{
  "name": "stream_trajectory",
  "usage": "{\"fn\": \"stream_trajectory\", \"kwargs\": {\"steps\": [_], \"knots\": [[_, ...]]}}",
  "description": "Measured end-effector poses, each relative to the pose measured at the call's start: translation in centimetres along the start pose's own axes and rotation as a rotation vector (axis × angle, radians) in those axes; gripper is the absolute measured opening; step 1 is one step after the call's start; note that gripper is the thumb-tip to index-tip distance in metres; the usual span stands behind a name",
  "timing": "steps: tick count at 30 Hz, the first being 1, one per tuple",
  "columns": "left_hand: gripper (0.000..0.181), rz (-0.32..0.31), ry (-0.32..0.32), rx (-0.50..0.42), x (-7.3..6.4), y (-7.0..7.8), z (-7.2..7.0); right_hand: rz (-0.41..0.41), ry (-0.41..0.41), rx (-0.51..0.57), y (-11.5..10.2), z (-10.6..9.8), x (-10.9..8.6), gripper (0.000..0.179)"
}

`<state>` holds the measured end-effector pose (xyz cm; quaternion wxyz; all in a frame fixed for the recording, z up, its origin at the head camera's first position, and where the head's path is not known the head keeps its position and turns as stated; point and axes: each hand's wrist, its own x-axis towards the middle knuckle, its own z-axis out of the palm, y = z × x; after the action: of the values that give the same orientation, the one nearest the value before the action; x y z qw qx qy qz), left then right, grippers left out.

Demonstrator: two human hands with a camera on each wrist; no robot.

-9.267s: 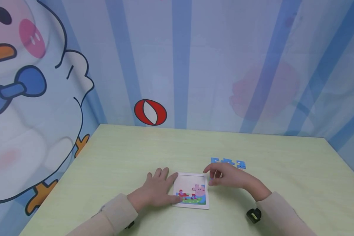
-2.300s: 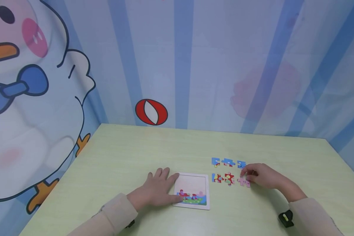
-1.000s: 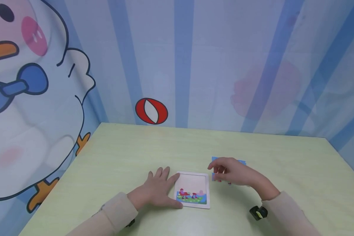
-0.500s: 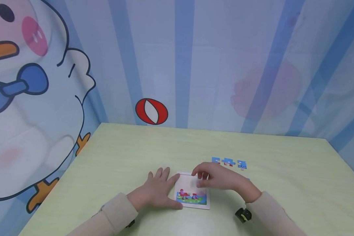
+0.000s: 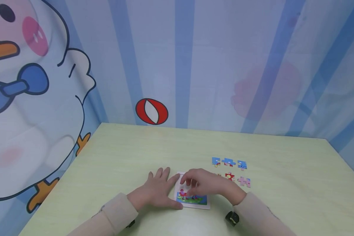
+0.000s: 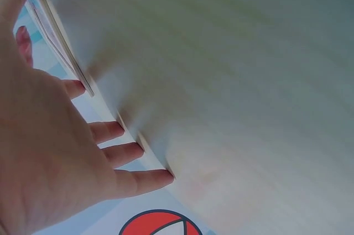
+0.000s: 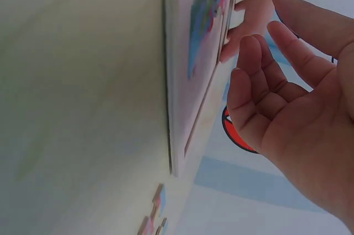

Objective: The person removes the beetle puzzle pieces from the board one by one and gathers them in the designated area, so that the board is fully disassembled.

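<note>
A square white puzzle tray (image 5: 197, 206) lies flat on the table, its bottom part filled by joined jigsaw pieces (image 5: 201, 200) with green grass and red figures. My left hand (image 5: 153, 194) is spread flat, with thumb and index fingertip at the tray's left edge. Over the tray hovers my right hand (image 5: 205, 182), fingers loosely bent; the right wrist view shows nothing between them. Right of the tray are loose pieces: a row of blue ones (image 5: 228, 162), then a red one (image 5: 229, 176), a pink one (image 5: 244, 181) and another mostly hidden behind the right hand.
The pale wooden table (image 5: 129, 147) reaches back to a blue striped curtain (image 5: 212, 65) with a printed white duck (image 5: 26, 131) at left. A dark wrist camera (image 5: 232, 218) hangs below the right sleeve.
The pink piece with the pig's face left the tray and now lies in the loose rows. Lately my right hand has moved left from those pieces to over the tray. My left hand stayed put.
</note>
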<state>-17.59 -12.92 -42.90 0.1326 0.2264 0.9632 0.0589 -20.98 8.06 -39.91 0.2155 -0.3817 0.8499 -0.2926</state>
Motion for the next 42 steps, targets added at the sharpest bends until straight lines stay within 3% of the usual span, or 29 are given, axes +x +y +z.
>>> {"fn": "stream_trajectory", "kwargs": {"steps": [6,26,42], "knots": [[0.104,0.006,0.004,0.001,-0.1,0.0,0.0,-0.046,-0.012,-0.022,-0.1,0.6,0.5,0.029],[0.103,0.011,0.006,-0.002,-0.3,0.1,-0.2,0.008,-0.029,-0.077,-0.3,1.7,1.3,0.034],[0.101,0.012,-0.002,0.010,-0.3,0.2,-0.3,0.044,-0.049,-0.152,-0.6,1.9,1.5,0.021]]}}
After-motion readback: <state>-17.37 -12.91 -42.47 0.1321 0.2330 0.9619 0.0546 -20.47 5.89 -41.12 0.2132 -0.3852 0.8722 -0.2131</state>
